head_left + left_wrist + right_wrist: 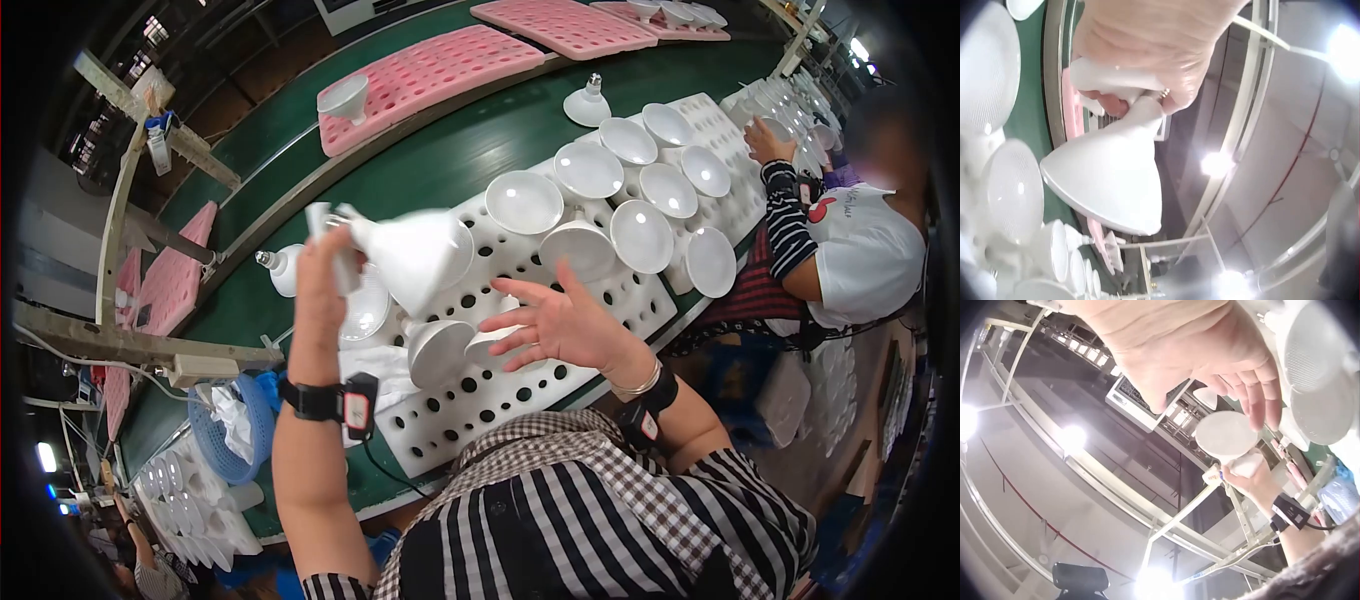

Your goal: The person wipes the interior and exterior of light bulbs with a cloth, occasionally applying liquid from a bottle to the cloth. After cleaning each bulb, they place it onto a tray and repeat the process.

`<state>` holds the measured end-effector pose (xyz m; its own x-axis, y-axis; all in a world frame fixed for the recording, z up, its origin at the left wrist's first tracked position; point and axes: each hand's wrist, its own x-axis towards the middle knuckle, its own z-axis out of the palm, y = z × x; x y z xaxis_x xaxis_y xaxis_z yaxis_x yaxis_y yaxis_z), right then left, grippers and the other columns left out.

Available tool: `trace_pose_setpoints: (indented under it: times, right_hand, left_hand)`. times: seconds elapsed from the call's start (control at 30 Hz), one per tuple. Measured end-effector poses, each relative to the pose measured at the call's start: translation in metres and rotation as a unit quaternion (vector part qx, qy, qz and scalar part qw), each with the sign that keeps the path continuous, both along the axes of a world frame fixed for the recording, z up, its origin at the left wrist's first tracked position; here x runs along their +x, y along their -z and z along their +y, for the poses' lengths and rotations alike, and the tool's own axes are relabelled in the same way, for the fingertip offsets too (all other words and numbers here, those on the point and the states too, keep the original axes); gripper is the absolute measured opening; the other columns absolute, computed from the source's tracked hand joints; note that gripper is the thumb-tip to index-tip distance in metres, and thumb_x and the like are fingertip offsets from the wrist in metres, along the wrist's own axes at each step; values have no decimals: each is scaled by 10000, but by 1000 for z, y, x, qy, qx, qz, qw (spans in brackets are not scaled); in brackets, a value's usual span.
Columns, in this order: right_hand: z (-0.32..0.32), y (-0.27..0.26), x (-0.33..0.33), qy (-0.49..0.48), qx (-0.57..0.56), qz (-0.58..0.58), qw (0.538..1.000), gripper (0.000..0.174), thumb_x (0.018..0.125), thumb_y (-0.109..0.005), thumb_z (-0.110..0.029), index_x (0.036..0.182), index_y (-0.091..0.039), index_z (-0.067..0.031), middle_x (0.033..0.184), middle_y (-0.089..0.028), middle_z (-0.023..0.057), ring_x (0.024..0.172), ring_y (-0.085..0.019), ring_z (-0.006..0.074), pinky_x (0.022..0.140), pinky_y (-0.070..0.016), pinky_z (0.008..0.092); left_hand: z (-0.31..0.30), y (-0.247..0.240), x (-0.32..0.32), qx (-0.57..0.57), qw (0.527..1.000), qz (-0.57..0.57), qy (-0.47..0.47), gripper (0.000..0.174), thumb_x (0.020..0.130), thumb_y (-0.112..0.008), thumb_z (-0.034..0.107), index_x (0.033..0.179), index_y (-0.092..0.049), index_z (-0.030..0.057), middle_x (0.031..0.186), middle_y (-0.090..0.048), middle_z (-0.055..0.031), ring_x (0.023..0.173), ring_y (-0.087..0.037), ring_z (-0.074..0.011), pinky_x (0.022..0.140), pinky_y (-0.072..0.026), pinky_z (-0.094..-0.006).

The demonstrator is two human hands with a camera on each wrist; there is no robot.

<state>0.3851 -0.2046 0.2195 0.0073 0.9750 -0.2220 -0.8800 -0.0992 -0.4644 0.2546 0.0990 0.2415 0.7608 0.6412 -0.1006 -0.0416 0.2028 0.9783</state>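
Note:
Raised over the tray's left end, the left hand point(328, 265) grips a white cone-shaped lamp point(412, 255) by its narrow metal base, together with a white cloth or paper piece point(1110, 76). In the left wrist view the lamp point(1110, 172) hangs wide end down from the curled fingers. The right hand point(570, 325) is held with fingers spread above the white perforated tray point(540, 385) and holds nothing. Just below its fingers are lamps standing in the tray, one of them point(440, 352) tilted. In the right wrist view the right hand point(1210, 362) has its palm showing.
Several lamps point(524, 202) fill the tray's middle and right. Pink perforated trays point(430, 75) lie along the far side of the green bench point(420, 170). A blue basket point(208, 440) stands at left. Another person point(860, 240) works at right.

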Motion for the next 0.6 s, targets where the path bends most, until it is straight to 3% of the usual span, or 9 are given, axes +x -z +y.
trace_pose_setpoints:
  times: [0.07,0.1,0.23,0.33,0.6]
  right_hand:
    - [-5,6,6,41,-21,-108,993,823,943,-301,-675,1457,-296,-32,1300,-512,237,1077,-597,314,904,-514,467]
    - [-9,9,8,71,-23,-75,994,698,991,-332,-565,1438,-330,-28,1242,-552,197,996,-602,246,873,-518,411]
    - [-26,16,12,131,-49,-75,987,624,1009,-345,-507,1413,-368,-32,1192,-572,162,984,-592,222,874,-509,390]
    - [-40,17,14,169,-73,-71,980,576,1012,-374,-469,1381,-408,-28,1144,-583,131,971,-583,208,867,-505,372]
    - [-79,45,16,249,-169,-107,948,547,985,-469,-430,1357,-436,-29,1120,-587,118,973,-591,211,870,-506,371]
  left_hand:
    - [40,5,-4,-18,992,-16,-122,300,843,-657,295,1008,-621,47,853,-637,-48,679,-605,-134,559,-463,-264]
    - [56,6,-7,-20,986,-11,-167,299,843,-659,285,1018,-620,46,886,-634,-55,711,-611,-144,558,-462,-270]
    - [110,31,-18,2,954,56,-293,302,842,-666,241,1057,-623,33,988,-629,-72,821,-625,-172,596,-489,-293]
    - [154,81,-25,80,938,105,-319,335,833,-680,212,1094,-622,10,1015,-634,-77,844,-630,-175,645,-514,-302]
    - [166,131,-11,155,926,190,-286,408,829,-699,253,1140,-614,2,980,-651,-75,781,-628,-155,678,-514,-284]
